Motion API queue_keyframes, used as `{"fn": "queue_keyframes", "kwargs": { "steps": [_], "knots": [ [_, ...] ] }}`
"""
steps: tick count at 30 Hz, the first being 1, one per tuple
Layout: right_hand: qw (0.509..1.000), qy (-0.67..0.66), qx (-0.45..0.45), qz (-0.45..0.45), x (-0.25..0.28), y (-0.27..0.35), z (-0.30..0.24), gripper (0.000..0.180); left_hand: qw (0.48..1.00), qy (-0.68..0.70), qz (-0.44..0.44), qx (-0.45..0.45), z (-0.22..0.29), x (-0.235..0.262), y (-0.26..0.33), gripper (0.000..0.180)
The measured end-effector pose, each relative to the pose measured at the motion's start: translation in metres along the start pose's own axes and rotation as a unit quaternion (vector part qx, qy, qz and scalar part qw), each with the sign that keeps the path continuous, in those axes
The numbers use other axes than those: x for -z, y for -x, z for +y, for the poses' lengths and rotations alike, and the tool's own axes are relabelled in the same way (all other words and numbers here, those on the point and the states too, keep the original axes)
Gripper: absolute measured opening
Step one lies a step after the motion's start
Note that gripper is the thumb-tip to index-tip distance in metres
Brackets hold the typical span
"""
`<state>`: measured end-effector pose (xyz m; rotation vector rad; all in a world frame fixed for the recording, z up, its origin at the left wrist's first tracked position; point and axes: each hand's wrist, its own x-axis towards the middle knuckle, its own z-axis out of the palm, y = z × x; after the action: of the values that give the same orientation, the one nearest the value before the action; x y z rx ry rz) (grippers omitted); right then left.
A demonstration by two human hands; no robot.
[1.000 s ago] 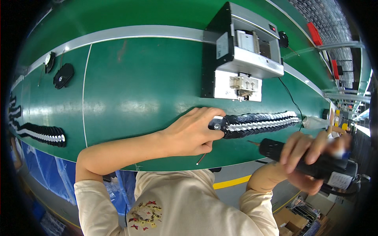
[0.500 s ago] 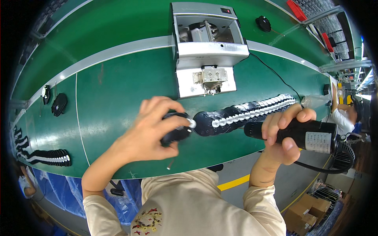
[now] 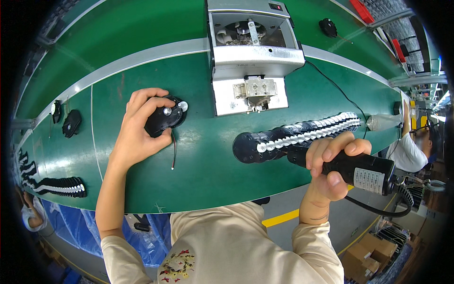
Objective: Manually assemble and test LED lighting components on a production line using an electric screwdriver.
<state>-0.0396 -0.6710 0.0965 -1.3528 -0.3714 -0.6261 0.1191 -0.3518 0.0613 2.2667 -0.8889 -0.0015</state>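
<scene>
My left hand [image 3: 137, 125] grips a round black plastic housing [image 3: 176, 116] with a white knob on its edge and a shiny centre. A thin wire with a small plug hangs from it over the green bench. My right hand [image 3: 331, 163] is wrapped round a black electric screwdriver [image 3: 352, 168] held level, its narrow end pointing left and its cord curling down on the right. Just beyond that narrow end, a long overlapping row of similar black housings [image 3: 246, 147] with white knobs runs off to the right.
A silver screw feeder [image 3: 257, 59] stands at the back centre, its black cable trailing right. Loose black housings [image 3: 72, 124] lie at left, near another row of parts [image 3: 59, 187]. One more housing [image 3: 328, 27] sits at far right. Other people work at both sides.
My left hand has carried the black housing leftward and away from the row of housings. My right hand and the screwdriver have shifted slightly left and down.
</scene>
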Motion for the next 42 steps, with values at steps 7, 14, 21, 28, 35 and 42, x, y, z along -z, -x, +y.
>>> {"fn": "queue_keyframes", "kwargs": {
  "steps": [7, 14, 21, 28, 35, 42],
  "knots": [
    [0.998, -0.025, -0.026, 0.044, -0.006, 0.004, -0.015, 0.044, 1.0, 0.012, 0.008, 0.012, -0.005, 0.003, -0.002, 0.048],
    [0.994, -0.099, 0.032, -0.019, -0.008, -0.027, -0.055, 0.045, 0.999, -0.012, 0.031, -0.032, -0.038, 0.019, -0.056, 0.048],
    [0.982, -0.108, 0.149, -0.047, -0.027, -0.099, -0.053, 0.046, 0.963, -0.1, 0.25, -0.009, -0.085, 0.041, -0.108, 0.052],
    [0.971, -0.2, 0.133, 0.007, -0.003, -0.173, -0.016, 0.045, 0.934, -0.193, 0.134, 0.269, -0.098, 0.143, -0.01, 0.043],
    [0.988, -0.079, 0.074, 0.11, 0.015, -0.184, 0.026, 0.039, 0.958, -0.179, 0.021, 0.222, -0.118, 0.184, 0.08, 0.079],
    [0.985, -0.106, 0.13, 0.044, 0.029, -0.148, -0.028, 0.037, 0.922, -0.245, 0.011, 0.3, -0.107, 0.154, 0.071, 0.065]
  ]
}}
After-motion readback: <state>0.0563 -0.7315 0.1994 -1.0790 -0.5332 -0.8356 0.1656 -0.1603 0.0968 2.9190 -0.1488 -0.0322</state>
